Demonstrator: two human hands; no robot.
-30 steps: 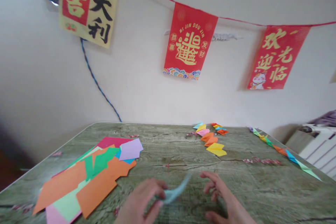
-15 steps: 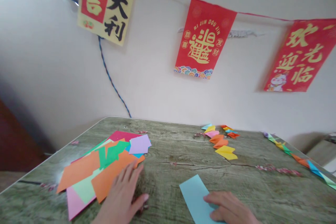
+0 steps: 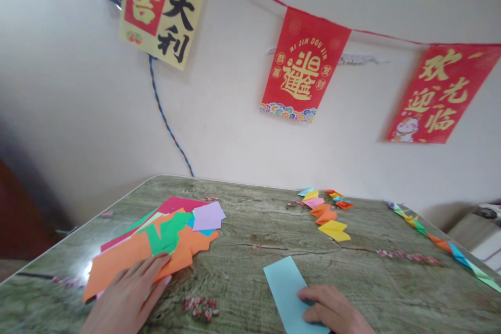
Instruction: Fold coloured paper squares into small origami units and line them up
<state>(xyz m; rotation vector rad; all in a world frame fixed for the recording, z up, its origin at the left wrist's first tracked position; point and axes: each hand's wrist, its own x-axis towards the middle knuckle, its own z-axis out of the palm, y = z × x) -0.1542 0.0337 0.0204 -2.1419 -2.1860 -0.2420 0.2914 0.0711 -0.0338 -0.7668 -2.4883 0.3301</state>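
A pile of coloured paper (image 3: 121, 258) in orange, green, crimson and lilac lies on the left of the table. My left hand (image 3: 131, 292) rests over the pile's near edge, fingers stretched out flat on the orange paper and the thumb along its front side. In front of me to the right, a light blue paper rectangle (image 3: 284, 284) lies flat and slightly turned. On its right edge is my right hand (image 3: 332, 308), bent fingers and thumb holding the sheet against the table; part of the paper is hidden beneath it.
Folded paper pieces (image 3: 323, 214) in yellow, orange, pink and blue stand in rows at the back right. Along the right edge runs a chain of folded paper (image 3: 434, 240). The wood-patterned table (image 3: 235, 282) meets a wall hung with red banners (image 3: 305, 68).
My left hand has moved left and down over the pile, and the pink and light green sheets at its near edge are now mostly covered. My right hand stays on the light blue paper.
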